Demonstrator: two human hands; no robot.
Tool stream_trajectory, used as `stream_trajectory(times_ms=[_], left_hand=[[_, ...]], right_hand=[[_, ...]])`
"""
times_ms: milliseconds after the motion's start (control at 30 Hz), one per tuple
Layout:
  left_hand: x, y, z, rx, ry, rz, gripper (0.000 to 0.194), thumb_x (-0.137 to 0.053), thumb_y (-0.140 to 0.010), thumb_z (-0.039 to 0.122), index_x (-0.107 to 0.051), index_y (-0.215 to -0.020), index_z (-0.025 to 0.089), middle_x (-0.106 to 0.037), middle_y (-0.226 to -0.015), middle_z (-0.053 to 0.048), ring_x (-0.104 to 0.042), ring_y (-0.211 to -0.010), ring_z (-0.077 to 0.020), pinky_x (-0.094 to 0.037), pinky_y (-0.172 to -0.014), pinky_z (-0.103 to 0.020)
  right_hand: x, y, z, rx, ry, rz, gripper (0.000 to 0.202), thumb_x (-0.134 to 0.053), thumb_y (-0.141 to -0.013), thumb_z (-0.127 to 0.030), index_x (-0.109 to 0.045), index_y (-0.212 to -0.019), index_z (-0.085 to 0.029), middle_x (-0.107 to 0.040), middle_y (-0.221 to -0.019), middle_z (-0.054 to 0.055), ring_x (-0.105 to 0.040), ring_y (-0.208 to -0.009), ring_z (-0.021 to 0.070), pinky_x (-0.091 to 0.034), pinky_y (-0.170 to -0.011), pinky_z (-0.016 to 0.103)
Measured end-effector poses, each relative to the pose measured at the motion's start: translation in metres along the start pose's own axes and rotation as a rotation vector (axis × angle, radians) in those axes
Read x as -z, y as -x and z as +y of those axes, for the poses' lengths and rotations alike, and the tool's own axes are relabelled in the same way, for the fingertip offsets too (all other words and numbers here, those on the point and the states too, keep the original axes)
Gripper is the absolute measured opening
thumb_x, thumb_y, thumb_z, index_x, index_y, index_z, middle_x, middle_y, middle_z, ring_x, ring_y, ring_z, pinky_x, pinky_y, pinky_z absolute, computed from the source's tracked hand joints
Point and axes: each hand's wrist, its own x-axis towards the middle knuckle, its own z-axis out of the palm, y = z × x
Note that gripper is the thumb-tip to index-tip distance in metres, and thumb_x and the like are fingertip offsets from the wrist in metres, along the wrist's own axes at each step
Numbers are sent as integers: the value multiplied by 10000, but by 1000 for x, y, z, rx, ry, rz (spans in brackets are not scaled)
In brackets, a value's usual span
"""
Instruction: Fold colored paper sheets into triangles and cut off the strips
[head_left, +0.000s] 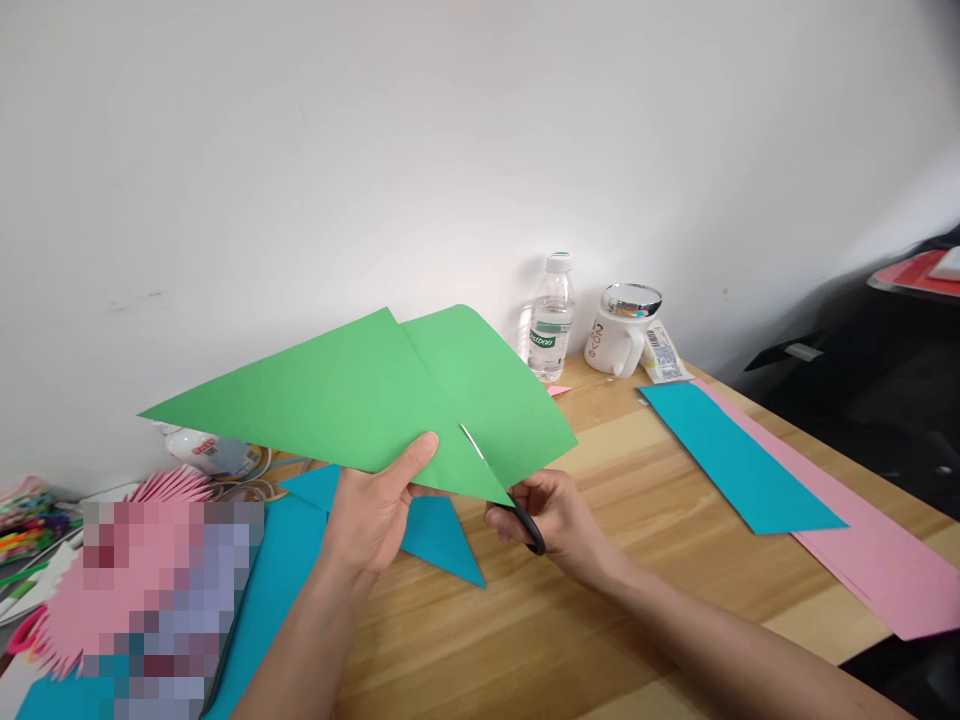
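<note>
A large folded green paper [322,400] is held up over the wooden table, its long point toward the left. My left hand [382,505] grips its lower edge, thumb on top and fingers hidden underneath. My right hand [551,515] is closed on the black handles of a pair of scissors [529,525] at the paper's lower right corner. One blade shows as a thin line over the green surface, pointing up and left; the rest of the scissors is partly hidden by the paper and fingers.
A water bottle [551,320] and a white mug [619,335] stand by the wall. Blue paper [739,455] and pink paper [885,560] lie on the table [450,650] at right. Pink fringed paper [120,590], blue sheets and a blurred flat item are at left.
</note>
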Motion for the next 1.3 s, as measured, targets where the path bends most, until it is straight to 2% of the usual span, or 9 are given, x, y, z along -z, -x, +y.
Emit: stream_trajectory(times_ms=[133,333,433,967,1300], left_hand=[[-1,1,-2,5,-9,-11,611,-750,-640,261,-542,-1212,204,-648,-1116,-103,-627,-963,-277,-593,-642,-341],[-3,3,-5,18,-11,-71,580,-732,-664,253,-541,-1210,214,-641,-1133,-94,-637,-933,-269,-596,-627,-349],[-3,3,-5,21,-9,-70,580,-730,-666,253,-538,-1213,221,-642,-1132,-91,-638,-930,-268,-598,-612,-345],[-5,4,-5,10,2,-46,605,-732,-666,251,-521,-1232,221,-647,-1117,-92,-629,-958,-265,-599,-629,-333],[-7,4,-4,15,-12,-47,579,-733,-661,263,-539,-1203,201,-661,-1079,-96,-641,-923,-267,-601,-604,-337]], right_hand=[[-3,0,-4,12,-34,-15,358,-835,-453,-338,-566,-605,-158,-555,-546,-22,-451,-487,86,-389,-485,227],[-2,-1,-5,19,-47,-65,454,-827,-483,-360,-652,-843,-145,-667,-763,58,-571,-662,167,-424,-540,249],[0,-2,-2,-8,-66,-73,477,-820,-504,-352,-668,-912,-159,-685,-804,61,-607,-720,199,-449,-572,267],[0,-2,-1,25,-73,9,431,-821,-491,-340,-692,-859,-157,-699,-772,49,-625,-758,220,-460,-598,272],[-1,-2,0,13,-69,33,435,-817,-487,-328,-680,-859,-149,-673,-714,27,-570,-635,162,-410,-543,252]])
